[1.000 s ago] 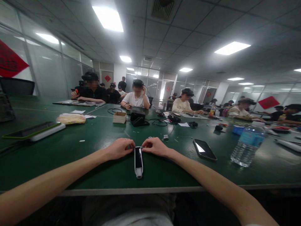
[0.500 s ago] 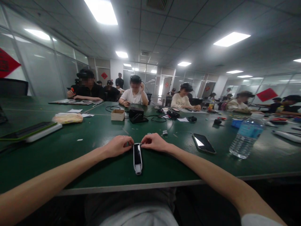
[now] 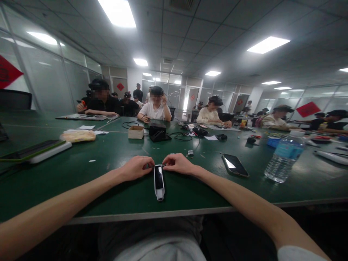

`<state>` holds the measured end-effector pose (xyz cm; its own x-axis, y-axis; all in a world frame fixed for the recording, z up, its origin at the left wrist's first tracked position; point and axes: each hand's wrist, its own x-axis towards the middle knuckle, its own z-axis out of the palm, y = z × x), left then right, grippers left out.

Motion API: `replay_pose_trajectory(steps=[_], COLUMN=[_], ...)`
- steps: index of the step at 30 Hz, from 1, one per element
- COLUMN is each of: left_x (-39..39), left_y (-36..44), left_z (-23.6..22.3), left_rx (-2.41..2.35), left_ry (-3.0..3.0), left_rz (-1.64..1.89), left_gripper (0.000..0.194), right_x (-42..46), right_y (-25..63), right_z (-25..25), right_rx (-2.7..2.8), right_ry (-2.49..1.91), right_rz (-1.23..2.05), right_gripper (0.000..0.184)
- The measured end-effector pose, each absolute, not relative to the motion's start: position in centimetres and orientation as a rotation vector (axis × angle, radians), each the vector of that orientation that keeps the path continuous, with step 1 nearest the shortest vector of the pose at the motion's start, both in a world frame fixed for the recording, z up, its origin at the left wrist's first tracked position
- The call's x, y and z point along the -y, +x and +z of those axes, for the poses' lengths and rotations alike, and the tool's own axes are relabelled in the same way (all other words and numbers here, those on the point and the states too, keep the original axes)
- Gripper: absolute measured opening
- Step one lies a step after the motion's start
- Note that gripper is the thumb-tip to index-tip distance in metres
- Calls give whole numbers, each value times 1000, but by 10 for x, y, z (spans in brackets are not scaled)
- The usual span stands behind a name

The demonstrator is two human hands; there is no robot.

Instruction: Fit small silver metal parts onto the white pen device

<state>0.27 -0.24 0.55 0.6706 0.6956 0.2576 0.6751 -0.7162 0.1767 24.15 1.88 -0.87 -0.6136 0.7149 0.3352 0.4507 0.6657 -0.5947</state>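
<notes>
Green worktop is carrying phone and bottle; white gadget is showing its black face between left hand and right hand (grips unclear).

Dim — hazy, bright ceiling lights

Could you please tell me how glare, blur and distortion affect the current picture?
Head view: the ceiling light at upper left burns out to white; head view: a pale streak, likely glare, crosses the white device; head view: the water bottle leans outward, suggesting wide-angle distortion; head view: fine detail around the left hand and right hand is soft.
</notes>
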Motion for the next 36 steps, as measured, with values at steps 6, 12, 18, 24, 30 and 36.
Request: replay_pose_trajectory(steps=[6,12,18,24,30,36], left_x=[3,4,2,0,1,0], left_y=[3,3,1,-1,-1,-1], left_z=[6,7,5,3,3,3], left_rx=[-1185,-1160,-1156,-1144,-1149,-1165], left_ry=[2810,2812,2813,2807,2797,2792], left_rz=[464,458,475,475,468,449], left_gripper=[18,17,16,18,18,19], right_x=[-23,-23,-20,-23,-20,-23], right_y=[241,240,239,240,241,241], right_z=[-14,-15,-12,-15,-11,-14], right_rx=[2327,2322,2312,2315,2318,2306], right_ry=[-856,-872,-895,-868,-893,-868], right_rz=[610,595,597,618,636,654], right_gripper=[23,22,20,21,20,19])
